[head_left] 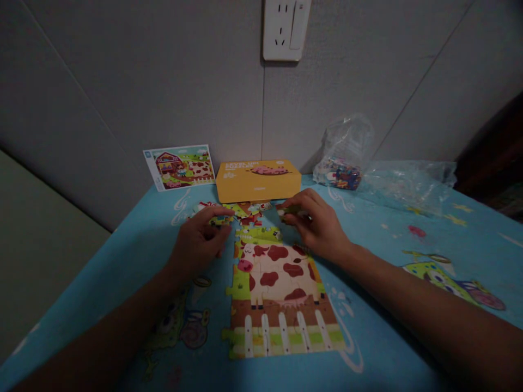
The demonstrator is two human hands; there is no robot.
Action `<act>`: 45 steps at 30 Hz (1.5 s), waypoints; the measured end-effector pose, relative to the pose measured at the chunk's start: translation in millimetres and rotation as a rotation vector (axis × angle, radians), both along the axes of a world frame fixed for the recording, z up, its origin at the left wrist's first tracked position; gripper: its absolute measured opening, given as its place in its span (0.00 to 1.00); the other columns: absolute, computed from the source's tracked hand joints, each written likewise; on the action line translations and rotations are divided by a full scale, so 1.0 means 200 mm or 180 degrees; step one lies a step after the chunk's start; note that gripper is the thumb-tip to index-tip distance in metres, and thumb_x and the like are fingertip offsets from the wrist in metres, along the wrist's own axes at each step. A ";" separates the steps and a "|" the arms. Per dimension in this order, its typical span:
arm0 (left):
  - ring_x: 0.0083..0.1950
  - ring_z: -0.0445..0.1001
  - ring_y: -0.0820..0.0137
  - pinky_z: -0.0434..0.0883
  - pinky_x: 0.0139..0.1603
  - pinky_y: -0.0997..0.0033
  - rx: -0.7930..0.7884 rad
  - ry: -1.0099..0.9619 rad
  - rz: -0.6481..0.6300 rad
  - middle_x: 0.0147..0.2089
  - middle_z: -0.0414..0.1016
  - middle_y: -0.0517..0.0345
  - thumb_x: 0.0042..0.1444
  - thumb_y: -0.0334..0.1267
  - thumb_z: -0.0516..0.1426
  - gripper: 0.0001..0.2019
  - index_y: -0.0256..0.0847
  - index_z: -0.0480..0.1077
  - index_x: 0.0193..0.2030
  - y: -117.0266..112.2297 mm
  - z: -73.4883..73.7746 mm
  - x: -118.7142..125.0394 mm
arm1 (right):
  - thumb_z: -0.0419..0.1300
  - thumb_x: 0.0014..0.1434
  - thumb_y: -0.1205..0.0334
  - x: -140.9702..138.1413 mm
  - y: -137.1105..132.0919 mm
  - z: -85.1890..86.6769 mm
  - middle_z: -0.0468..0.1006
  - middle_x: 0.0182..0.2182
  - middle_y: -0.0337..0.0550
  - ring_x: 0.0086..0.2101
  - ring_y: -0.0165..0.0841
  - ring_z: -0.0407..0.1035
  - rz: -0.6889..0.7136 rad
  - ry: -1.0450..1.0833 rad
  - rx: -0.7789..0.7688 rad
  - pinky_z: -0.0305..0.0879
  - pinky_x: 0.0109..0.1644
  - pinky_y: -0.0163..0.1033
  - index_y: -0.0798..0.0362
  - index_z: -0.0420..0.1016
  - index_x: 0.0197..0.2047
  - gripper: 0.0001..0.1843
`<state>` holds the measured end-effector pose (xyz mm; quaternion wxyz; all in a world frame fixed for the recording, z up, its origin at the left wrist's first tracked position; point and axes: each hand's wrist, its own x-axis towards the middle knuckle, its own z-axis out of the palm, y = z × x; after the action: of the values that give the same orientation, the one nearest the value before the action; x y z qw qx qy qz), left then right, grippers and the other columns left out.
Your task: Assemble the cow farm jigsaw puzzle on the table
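A partly joined jigsaw (278,294) showing a cow and a white fence lies on the blue table (388,337) in front of me. My left hand (198,239) rests at its upper left, fingers curled over a loose puzzle piece (220,220). My right hand (316,220) is at the upper right, fingertips pinched on a small green piece (290,211). More loose pieces (249,209) lie between the hands, just above the joined part.
A yellow puzzle box (257,179) stands against the wall behind the pieces. A picture card (180,166) of the farm scene leans to its left. Clear plastic bags (347,155), one with colourful bits, lie at the back right. A wall socket (284,30) is above.
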<state>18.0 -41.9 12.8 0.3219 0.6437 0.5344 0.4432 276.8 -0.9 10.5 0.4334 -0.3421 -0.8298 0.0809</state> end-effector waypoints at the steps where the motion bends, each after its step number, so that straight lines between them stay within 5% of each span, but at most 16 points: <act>1: 0.14 0.64 0.76 0.59 0.15 0.80 -0.0054 0.0102 -0.0079 0.15 0.65 0.69 0.55 0.42 0.60 0.16 0.38 0.71 0.49 0.00 0.00 0.00 | 0.58 0.60 0.72 -0.01 -0.02 0.01 0.70 0.37 0.45 0.38 0.36 0.66 0.0136 0.0088 0.0140 0.65 0.39 0.40 0.51 0.70 0.44 0.10; 7: 0.15 0.58 0.79 0.53 0.16 0.82 0.0029 0.0546 -0.0766 0.15 0.61 0.73 0.54 0.40 0.62 0.17 0.41 0.72 0.51 -0.02 -0.04 0.02 | 0.61 0.62 0.66 -0.06 -0.07 0.01 0.71 0.38 0.44 0.38 0.34 0.67 0.1009 -0.0112 -0.0046 0.66 0.40 0.39 0.52 0.67 0.49 0.12; 12: 0.20 0.59 0.81 0.57 0.21 0.81 0.0662 0.1006 -0.1004 0.28 0.74 0.65 0.56 0.36 0.60 0.05 0.41 0.76 0.40 -0.02 -0.05 0.03 | 0.61 0.62 0.63 -0.06 -0.06 -0.01 0.69 0.38 0.45 0.35 0.35 0.66 0.1036 -0.0322 -0.0328 0.67 0.38 0.41 0.53 0.63 0.57 0.21; 19: 0.19 0.59 0.81 0.58 0.22 0.80 0.0566 0.1068 -0.0982 0.30 0.77 0.66 0.56 0.36 0.61 0.09 0.43 0.75 0.44 -0.02 -0.05 0.03 | 0.53 0.56 0.77 -0.06 -0.09 0.02 0.69 0.49 0.52 0.50 0.41 0.65 0.1513 -0.0459 -0.0290 0.67 0.52 0.49 0.52 0.59 0.61 0.30; 28: 0.18 0.55 0.79 0.54 0.21 0.80 0.0365 0.0927 -0.1084 0.18 0.56 0.73 0.53 0.39 0.62 0.12 0.40 0.74 0.45 -0.04 -0.08 0.04 | 0.56 0.64 0.71 -0.10 -0.12 0.02 0.72 0.41 0.47 0.42 0.35 0.68 0.1134 0.0098 -0.0089 0.68 0.45 0.41 0.52 0.68 0.55 0.16; 34: 0.17 0.54 0.80 0.52 0.18 0.81 0.0083 0.0576 -0.0984 0.17 0.58 0.72 0.57 0.39 0.57 0.06 0.39 0.71 0.38 -0.06 -0.04 0.06 | 0.57 0.65 0.66 -0.09 -0.11 0.00 0.74 0.39 0.46 0.40 0.35 0.69 0.1108 -0.0026 -0.0255 0.67 0.43 0.41 0.53 0.70 0.54 0.14; 38: 0.17 0.59 0.80 0.55 0.18 0.81 0.0364 0.0400 -0.0636 0.20 0.66 0.67 0.58 0.40 0.58 0.06 0.39 0.72 0.37 -0.06 -0.02 0.06 | 0.58 0.64 0.63 -0.09 -0.10 0.00 0.74 0.36 0.44 0.37 0.34 0.68 0.1141 -0.0386 -0.0390 0.66 0.41 0.40 0.53 0.70 0.55 0.16; 45: 0.19 0.66 0.79 0.63 0.21 0.81 0.0441 0.0308 -0.0791 0.22 0.70 0.66 0.56 0.38 0.61 0.05 0.40 0.74 0.37 -0.06 0.00 0.05 | 0.60 0.62 0.63 -0.10 -0.11 0.01 0.73 0.27 0.40 0.28 0.29 0.66 0.0823 -0.0492 -0.0449 0.61 0.32 0.34 0.55 0.74 0.36 0.05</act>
<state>27.6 -53.9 12.1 0.3030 0.7462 0.4336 0.4042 257.3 -23.5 12.0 0.3292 -0.2673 -0.8900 0.1675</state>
